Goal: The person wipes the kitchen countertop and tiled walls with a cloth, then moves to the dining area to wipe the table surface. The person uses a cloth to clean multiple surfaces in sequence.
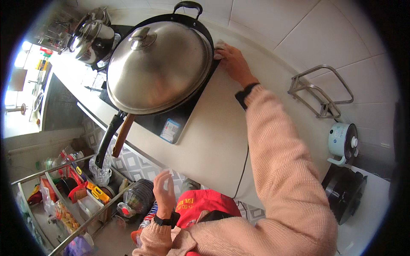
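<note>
My right hand point(233, 60) reaches to the counter beside the wok's right rim. Its fingers press on a small pale cloth point(219, 51), mostly hidden and blurred. A large wok point(205, 27) stands on the black cooktop point(150, 124), covered by a domed metal lid point(173, 64). From under the lid's near edge extend the wok's black handle point(110, 137) and a wooden utensil handle point(124, 136). Low in front of my body, my left hand point(165, 193) hangs in the air with loosely bent fingers and nothing in it.
A steel pot point(94, 41) sits left of the wok. Along the wall stand a metal rack point(315, 91) and a pale blue electric pot point(339, 144). A black cord point(242, 172) crosses the pale counter point(217, 140). A pulled-out wire drawer point(96, 211) extends at lower left.
</note>
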The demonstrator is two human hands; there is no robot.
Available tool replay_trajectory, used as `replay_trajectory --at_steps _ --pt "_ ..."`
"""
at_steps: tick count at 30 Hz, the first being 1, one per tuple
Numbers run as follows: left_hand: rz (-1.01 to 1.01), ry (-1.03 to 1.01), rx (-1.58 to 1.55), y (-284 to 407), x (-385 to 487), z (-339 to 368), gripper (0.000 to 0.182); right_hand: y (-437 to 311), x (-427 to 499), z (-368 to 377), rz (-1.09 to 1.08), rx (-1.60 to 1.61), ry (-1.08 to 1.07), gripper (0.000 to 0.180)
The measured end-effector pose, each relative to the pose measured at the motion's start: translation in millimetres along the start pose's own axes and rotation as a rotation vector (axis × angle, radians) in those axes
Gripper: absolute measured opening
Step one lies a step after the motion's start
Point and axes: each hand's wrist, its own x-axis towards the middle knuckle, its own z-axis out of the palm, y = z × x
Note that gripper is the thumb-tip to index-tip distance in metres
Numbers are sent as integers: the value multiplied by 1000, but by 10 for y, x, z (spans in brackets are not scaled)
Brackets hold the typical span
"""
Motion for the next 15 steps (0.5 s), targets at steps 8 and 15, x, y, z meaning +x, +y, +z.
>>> replay_trajectory --at_steps 8,15 --pt "-74 42 -46 -191 -240 -38 16 -1600 -1046 -245 52 201 -228 33" --pt "9 8 -90 -310 -75 -124 18 -2017 -1649 -781 -75 176 -303 31"
